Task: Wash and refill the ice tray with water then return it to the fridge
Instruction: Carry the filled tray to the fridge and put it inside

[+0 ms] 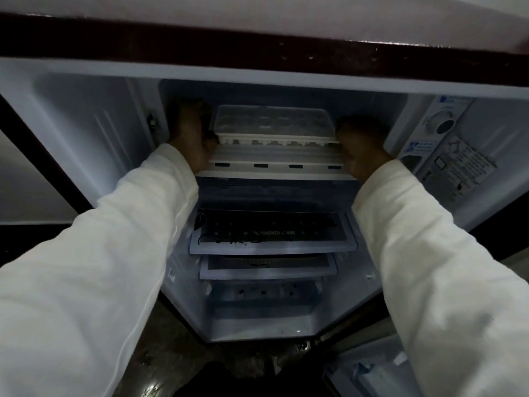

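The white ice tray (pixel 273 138) with a clear lid lies level in the freezer compartment at the top of the open fridge (pixel 86 116). It sits above a white ribbed shelf edge (pixel 274 163). My left hand (pixel 189 136) grips the tray's left end, thumb against its corner. The tray's right end is held by my right hand (pixel 362 144). Both hands are dark and partly lost in shadow. White sleeves cover both arms.
Below the freezer are two glass shelves (pixel 272 247) and a lower drawer space (pixel 266 310). A thermostat dial (pixel 442 123) and labels sit on the right inner wall. The door shelf (pixel 372 373) shows at bottom right, and a dark countertop edge (pixel 257 44) runs overhead.
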{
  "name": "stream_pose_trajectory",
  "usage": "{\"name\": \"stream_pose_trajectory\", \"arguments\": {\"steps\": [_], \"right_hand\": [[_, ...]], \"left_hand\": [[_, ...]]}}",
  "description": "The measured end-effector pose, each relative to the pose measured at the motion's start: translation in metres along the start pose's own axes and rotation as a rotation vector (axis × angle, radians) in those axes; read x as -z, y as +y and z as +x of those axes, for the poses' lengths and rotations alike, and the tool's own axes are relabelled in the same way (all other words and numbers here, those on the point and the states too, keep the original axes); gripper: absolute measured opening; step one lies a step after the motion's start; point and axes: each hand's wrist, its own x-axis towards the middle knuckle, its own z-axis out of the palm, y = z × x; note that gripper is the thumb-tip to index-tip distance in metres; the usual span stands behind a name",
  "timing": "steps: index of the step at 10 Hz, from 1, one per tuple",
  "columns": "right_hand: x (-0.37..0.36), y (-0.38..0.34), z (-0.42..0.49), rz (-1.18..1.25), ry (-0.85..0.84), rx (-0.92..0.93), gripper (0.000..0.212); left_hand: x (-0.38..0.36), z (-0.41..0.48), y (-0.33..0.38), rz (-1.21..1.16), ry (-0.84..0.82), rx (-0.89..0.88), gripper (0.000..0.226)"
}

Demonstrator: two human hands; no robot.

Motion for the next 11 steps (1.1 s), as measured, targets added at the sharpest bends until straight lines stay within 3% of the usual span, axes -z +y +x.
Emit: {"name": "stream_pose_trajectory", "arguments": {"steps": [1,2,3,4,5,7,9,10,11], "right_hand": [[0.004,0.006,-0.011,0.163,-0.044,-0.010,0.018],[0.014,0.011,-0.027,0.263,-0.052,-0.037,0.027],[0.026,0.014,-0.055,0.521,-0.089,-0.116,0.030],[0.036,0.011,-0.088,0.768,-0.088,-0.276,0.059],[0.048,0.009,-0.119,0.878,-0.081,-0.344,0.070],[0.083,0.017,-0.199,0.924,-0.058,-0.419,0.071],[0.127,0.057,-0.285,1.005,0.172,-0.358,0.069],[0.158,0.081,-0.328,0.974,0.375,-0.268,0.051],[0.191,0.105,-0.366,0.804,0.536,-0.226,0.046]], "left_hand": [[0.000,-0.008,0.001,-0.174,-0.013,0.080,0.024],[0.007,-0.018,0.001,-0.170,0.002,0.057,0.025],[0.011,-0.038,0.000,-0.174,0.043,0.071,0.030],[0.016,-0.063,-0.004,-0.253,0.017,0.104,0.024],[0.015,-0.099,-0.008,-0.405,-0.024,0.175,0.034],[-0.002,-0.194,-0.020,-0.340,-0.189,0.314,0.036],[-0.023,-0.271,-0.044,-0.173,-0.469,0.443,0.034],[-0.039,-0.307,-0.056,-0.056,-0.679,0.440,0.032],[-0.060,-0.336,-0.072,0.090,-0.915,0.330,0.027]]}}
